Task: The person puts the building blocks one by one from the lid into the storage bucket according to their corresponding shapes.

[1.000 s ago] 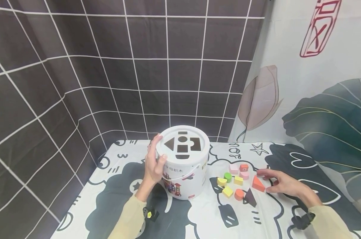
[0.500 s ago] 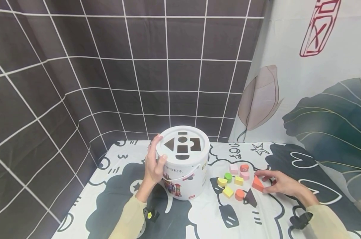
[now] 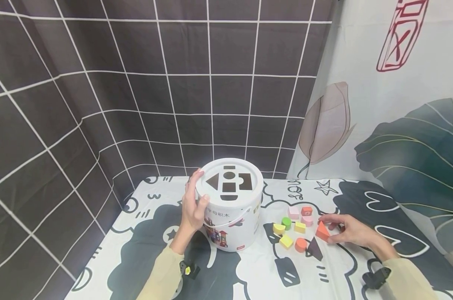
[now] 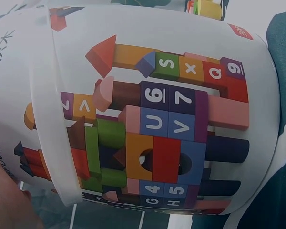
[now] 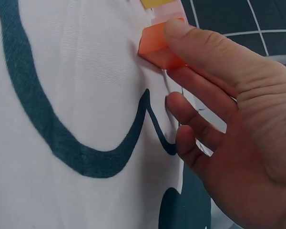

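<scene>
A white bucket [image 3: 230, 227] with a lid [image 3: 207, 199] of shaped holes stands upright on the cloth in the head view. My left hand [image 3: 193, 206] rests along its left side, fingers extended up to the rim and thumb at the front. The left wrist view shows the printed block pictures on the bucket [image 4: 257, 95] and its white handle [image 4: 50, 95]. My right hand [image 3: 350, 231] pinches an orange-red triangular block [image 3: 322, 231] between thumb and fingers. In the right wrist view the thumb [image 5: 181, 31] presses this block [image 5: 155, 45]; the other fingers hang loosely bent.
Left of the right hand lie several small blocks: a green round block [image 3: 286, 222], an orange round block [image 3: 300, 245], a yellow block [image 3: 286, 241], and a pink block [image 3: 293, 213]. A patterned cloth [image 3: 264, 275] covers the table. A dark gridded curtain [image 3: 226, 96] hangs behind.
My right hand has moved slightly left, its thumb coming onto the triangular block, which has tilted and shifted a little. The left hand and bucket stay put.
</scene>
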`<action>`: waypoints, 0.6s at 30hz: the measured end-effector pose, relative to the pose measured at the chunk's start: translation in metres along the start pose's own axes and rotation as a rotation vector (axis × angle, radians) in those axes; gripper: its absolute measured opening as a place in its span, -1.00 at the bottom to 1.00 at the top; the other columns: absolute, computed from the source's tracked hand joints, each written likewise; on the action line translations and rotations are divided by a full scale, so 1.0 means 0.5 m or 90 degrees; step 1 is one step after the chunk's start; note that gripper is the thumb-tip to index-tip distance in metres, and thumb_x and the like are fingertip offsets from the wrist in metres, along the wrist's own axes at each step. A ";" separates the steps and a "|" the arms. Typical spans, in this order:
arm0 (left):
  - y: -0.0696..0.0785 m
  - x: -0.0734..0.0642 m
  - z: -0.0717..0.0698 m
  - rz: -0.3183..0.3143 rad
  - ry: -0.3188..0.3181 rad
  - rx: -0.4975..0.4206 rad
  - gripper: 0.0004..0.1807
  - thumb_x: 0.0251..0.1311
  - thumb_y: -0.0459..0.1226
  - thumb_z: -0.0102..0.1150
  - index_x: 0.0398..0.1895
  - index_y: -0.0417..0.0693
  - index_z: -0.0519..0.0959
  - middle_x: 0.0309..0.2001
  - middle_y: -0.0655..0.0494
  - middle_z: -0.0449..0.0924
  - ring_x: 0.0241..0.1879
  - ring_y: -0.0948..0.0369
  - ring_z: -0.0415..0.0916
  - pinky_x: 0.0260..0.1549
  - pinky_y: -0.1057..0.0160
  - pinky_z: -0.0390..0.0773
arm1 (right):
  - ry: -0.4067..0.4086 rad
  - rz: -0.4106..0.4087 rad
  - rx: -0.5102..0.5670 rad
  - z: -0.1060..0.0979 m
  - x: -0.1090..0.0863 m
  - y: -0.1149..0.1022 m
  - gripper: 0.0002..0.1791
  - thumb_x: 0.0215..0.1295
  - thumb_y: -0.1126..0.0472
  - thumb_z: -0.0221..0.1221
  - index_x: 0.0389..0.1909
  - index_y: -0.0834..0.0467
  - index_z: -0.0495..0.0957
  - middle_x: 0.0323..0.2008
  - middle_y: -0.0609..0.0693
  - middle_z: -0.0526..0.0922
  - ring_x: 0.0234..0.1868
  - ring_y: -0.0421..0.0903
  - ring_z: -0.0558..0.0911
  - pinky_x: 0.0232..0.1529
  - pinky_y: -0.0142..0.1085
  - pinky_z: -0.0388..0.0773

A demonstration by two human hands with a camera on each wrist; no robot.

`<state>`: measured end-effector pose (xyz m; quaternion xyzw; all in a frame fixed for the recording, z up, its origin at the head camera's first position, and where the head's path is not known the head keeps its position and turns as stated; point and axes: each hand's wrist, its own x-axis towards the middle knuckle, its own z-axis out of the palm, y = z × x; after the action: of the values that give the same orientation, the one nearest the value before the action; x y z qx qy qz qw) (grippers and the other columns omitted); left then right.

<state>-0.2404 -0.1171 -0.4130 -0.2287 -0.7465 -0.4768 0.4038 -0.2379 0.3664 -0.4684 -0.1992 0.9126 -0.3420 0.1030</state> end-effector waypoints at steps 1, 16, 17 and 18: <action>0.000 0.000 0.000 -0.001 -0.001 0.000 -0.27 0.07 -0.07 -0.13 0.30 -0.31 0.39 0.36 -0.26 0.36 0.34 -0.17 0.30 0.27 -0.25 0.19 | 0.004 0.000 -0.002 0.001 0.000 0.000 -0.22 -0.07 0.11 0.54 0.19 0.34 0.52 0.00 0.14 0.62 -0.16 -0.18 0.52 -0.27 -0.35 0.47; 0.000 -0.002 0.000 -0.004 -0.001 0.002 -0.27 0.08 -0.06 -0.12 0.30 -0.30 0.38 0.36 -0.25 0.36 0.32 -0.19 0.32 0.17 -0.28 0.29 | 0.085 0.038 -0.017 -0.003 -0.009 -0.017 -0.27 -0.06 0.11 0.53 0.15 0.32 0.54 -0.07 0.09 0.65 -0.20 -0.04 0.54 -0.37 -0.33 0.46; 0.000 -0.002 0.000 -0.003 0.000 0.001 -0.27 0.08 -0.06 -0.12 0.30 -0.30 0.38 0.36 -0.26 0.36 0.32 -0.19 0.32 0.18 -0.27 0.28 | 0.090 0.035 -0.019 -0.005 -0.009 -0.019 -0.27 -0.06 0.11 0.53 0.15 0.32 0.55 -0.07 0.09 0.66 -0.20 -0.04 0.55 -0.37 -0.33 0.45; -0.001 -0.001 0.000 -0.001 0.001 -0.001 -0.27 0.08 -0.06 -0.12 0.30 -0.31 0.38 0.36 -0.26 0.36 0.32 -0.19 0.31 0.20 -0.27 0.26 | 0.093 0.034 -0.020 -0.006 -0.008 -0.021 -0.28 -0.06 0.11 0.53 0.15 0.32 0.55 -0.07 0.10 0.66 -0.20 -0.03 0.55 -0.37 -0.33 0.44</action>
<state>-0.2403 -0.1171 -0.4137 -0.2278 -0.7461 -0.4776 0.4041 -0.2320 0.3626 -0.4589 -0.1513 0.9279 -0.3381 0.0420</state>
